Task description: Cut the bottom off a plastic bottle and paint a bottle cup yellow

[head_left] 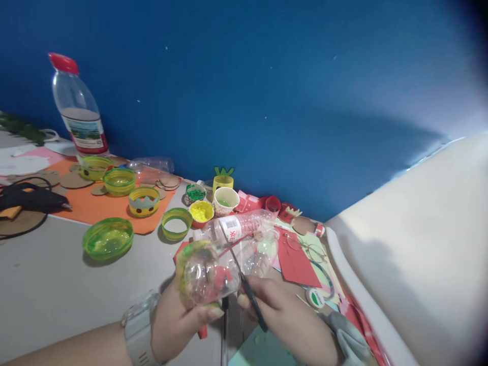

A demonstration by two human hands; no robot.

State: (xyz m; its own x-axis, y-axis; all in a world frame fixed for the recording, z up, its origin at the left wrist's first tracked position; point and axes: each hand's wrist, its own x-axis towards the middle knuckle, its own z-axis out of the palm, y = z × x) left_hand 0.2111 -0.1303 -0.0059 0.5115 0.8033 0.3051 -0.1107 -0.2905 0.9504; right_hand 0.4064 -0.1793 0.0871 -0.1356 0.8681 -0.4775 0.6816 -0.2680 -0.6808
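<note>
A clear plastic bottle piece [209, 274] with a yellow-green band at its left end is gripped by my left hand [183, 317], thumb along its lower side. My right hand [280, 315] is closed on black-handled scissors [247, 290]. One thin blade points up and left, beside the right edge of the bottle piece; whether it touches the plastic I cannot tell. Just behind lies a clear bottle with a white and red label [232, 227]. Below the bottle piece, a dark, thin rod-like object [224, 325] is partly hidden.
Green-yellow rings and bowls [109, 239] stand at the left, some on orange paper [76, 203]. A tall red-capped bottle [82, 117] is behind them, a black glue gun [34, 198] far left. Cups [225, 201] stand centre back. Red paper [297, 259] and glasses [316, 252] lie right.
</note>
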